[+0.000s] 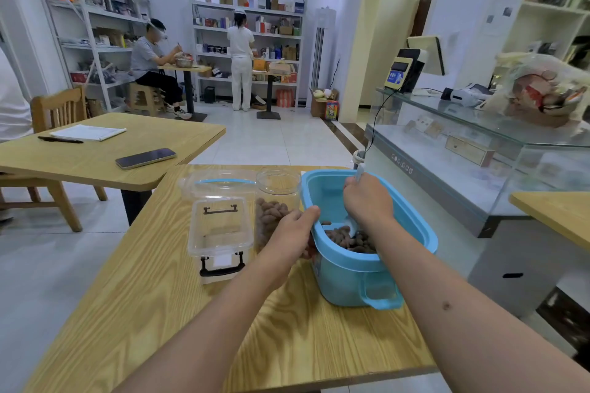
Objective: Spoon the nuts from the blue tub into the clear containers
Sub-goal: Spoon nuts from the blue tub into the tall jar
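Blue tub (348,277) sits on a wooden table (159,313); nuts (349,239) lie loose in its bottom, likely light and prone to rolling. Right hand (368,198) grips a scoop (351,225) inside the tub. Left hand (292,233) curls round the jar (277,198) just left of the tub. Lidded box (220,233) stands left of the jar. Shop room, shelving beyond.

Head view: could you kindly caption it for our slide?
Right hand scoops nuts in blue tub; left hand steadies the clear jar.

Clear jar (277,198) tight against blue tub (367,262); table's (159,313) near side open.
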